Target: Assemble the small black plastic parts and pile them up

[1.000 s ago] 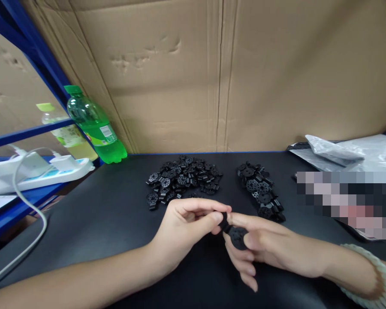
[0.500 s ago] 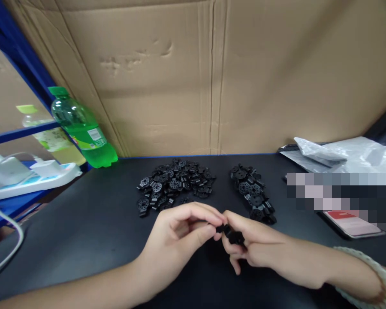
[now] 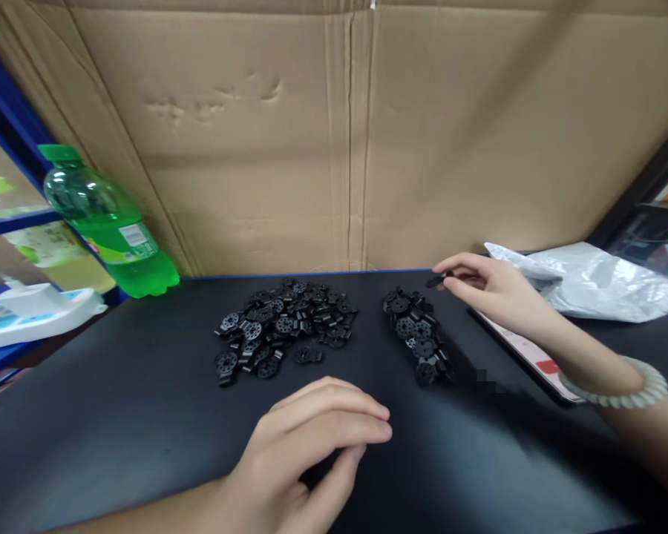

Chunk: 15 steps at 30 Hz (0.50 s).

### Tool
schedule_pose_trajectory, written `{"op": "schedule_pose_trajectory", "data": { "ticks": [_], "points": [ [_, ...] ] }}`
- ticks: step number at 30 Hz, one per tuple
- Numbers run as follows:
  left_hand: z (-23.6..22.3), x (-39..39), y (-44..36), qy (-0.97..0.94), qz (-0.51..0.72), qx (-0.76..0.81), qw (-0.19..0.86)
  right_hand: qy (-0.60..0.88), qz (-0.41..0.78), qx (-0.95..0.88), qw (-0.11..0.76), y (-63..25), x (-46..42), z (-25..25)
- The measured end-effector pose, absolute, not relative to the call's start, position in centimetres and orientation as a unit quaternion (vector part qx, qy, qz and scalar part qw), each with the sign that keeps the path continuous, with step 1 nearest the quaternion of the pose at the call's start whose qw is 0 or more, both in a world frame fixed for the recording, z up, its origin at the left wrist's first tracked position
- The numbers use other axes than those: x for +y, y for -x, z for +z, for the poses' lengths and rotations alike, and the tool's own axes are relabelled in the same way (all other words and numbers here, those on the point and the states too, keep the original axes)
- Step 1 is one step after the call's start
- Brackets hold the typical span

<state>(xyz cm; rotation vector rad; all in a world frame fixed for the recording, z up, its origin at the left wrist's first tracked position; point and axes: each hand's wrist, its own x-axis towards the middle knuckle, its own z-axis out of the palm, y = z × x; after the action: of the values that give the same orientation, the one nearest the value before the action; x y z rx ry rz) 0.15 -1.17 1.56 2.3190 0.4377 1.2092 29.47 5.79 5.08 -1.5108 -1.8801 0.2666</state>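
My right hand (image 3: 493, 289) is raised beyond the smaller pile at the right. Its thumb and fingertips pinch a small black plastic part (image 3: 436, 281), seen nearly edge-on. Just left of it on the table lies a narrow pile of black parts (image 3: 420, 330), with round perforated discs and short tabs. My left hand (image 3: 323, 445) hovers near the front, loosely curved, palm down, with a gap behind the thumb and nothing visible in it. Beyond it spreads a wider heap of similar black parts (image 3: 283, 322). One loose part (image 3: 309, 356) lies at that heap's near edge.
A phone (image 3: 526, 352) lies at the right, partly beneath my right forearm, with a grey plastic bag (image 3: 595, 282) behind it. At the left stand a green bottle (image 3: 111, 222) and a white power strip (image 3: 44, 315). A cardboard wall (image 3: 256, 148) closes off the back.
My hands have separated. The right one has moved away and to the right with a black part in its fingers. The left has stayed near the front, its fingers off the part.
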Motion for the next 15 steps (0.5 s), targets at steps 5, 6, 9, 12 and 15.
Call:
{"op": "schedule_pose_trajectory", "data": {
  "ticks": [5,6,9,12,15],
  "points": [
    [1.6,-1.1,0.0,-0.853,0.433,0.162,0.241,0.616,0.097,-0.74,0.252,-30.7,6.7,4.1],
    [1.6,-1.1,0.1,-0.855,0.431,0.161,0.242,0.616,0.104,-0.744,0.236,-30.6,6.6,4.0],
    [1.5,-1.1,0.2,-0.858,0.422,0.158,0.246,0.616,0.125,-0.751,0.204,-30.2,6.4,3.8],
    [1.5,-1.0,0.2,-0.863,0.407,0.161,0.253,0.619,0.132,-0.75,0.193,-30.3,6.3,3.7],
    [1.3,-0.9,0.1,-0.877,0.381,0.154,0.249,0.623,0.123,-0.745,0.204,-30.6,6.5,3.8]
  ]
}}
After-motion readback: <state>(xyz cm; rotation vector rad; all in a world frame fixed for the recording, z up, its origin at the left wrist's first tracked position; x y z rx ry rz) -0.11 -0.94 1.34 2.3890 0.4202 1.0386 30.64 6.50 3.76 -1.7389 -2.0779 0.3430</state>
